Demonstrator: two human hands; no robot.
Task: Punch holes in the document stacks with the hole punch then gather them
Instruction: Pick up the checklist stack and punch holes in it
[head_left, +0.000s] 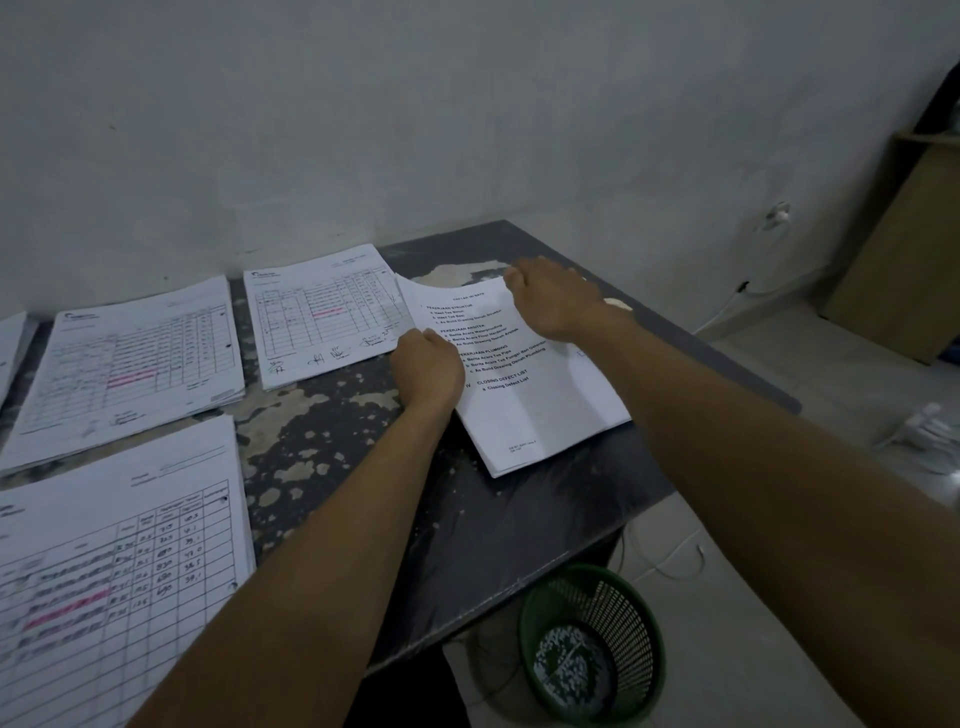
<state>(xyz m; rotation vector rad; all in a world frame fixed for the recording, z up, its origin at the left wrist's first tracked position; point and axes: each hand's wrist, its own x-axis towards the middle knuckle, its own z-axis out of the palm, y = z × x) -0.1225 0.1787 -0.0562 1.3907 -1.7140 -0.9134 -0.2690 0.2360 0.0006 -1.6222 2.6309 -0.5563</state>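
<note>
The typed document stack (524, 384) lies slanted between both hands: left hand (427, 364) grips its left edge, right hand (550, 296) presses flat on its far corner.

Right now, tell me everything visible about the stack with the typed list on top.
The typed-list stack is white paper, several sheets thick, lying flat and askew near the worn dark table's right edge. Its top-left corner overlaps a table-form stack. The left hand grips its left edge; the right hand rests on its far end.
</note>
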